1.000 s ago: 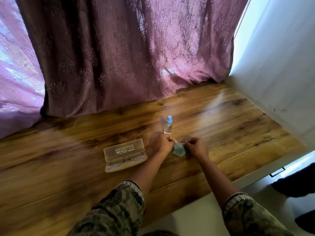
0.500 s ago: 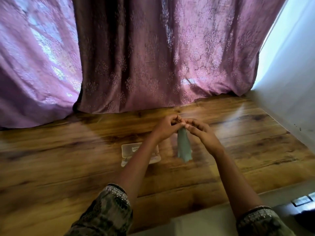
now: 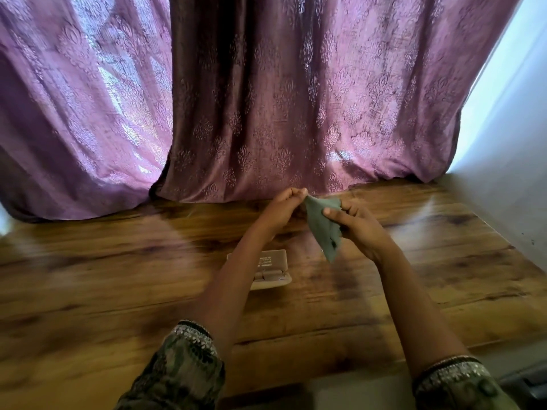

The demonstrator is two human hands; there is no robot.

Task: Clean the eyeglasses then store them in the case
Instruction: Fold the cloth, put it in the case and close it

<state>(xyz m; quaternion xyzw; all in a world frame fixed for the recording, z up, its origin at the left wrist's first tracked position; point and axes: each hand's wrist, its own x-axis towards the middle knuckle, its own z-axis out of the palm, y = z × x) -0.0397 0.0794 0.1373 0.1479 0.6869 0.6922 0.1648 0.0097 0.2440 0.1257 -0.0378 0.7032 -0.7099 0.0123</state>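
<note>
Head view: left hand [image 3: 282, 210] and right hand [image 3: 356, 223] are pinching a grey-green cleaning cloth [image 3: 324, 229] above a translucent beige plastic eyeglass case [image 3: 270, 269] lying open on a wooden table [image 3: 118, 276].

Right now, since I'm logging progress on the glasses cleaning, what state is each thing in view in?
cleaning cloth: held up above the table, hanging partly unfolded.
left hand: fingers pinch the cloth's top corner.
right hand: grips the cloth's right side, thumb on its front.
case: open on the table, partly hidden behind the left forearm.
curtains: drawn shut, reaching down to the table.
</note>
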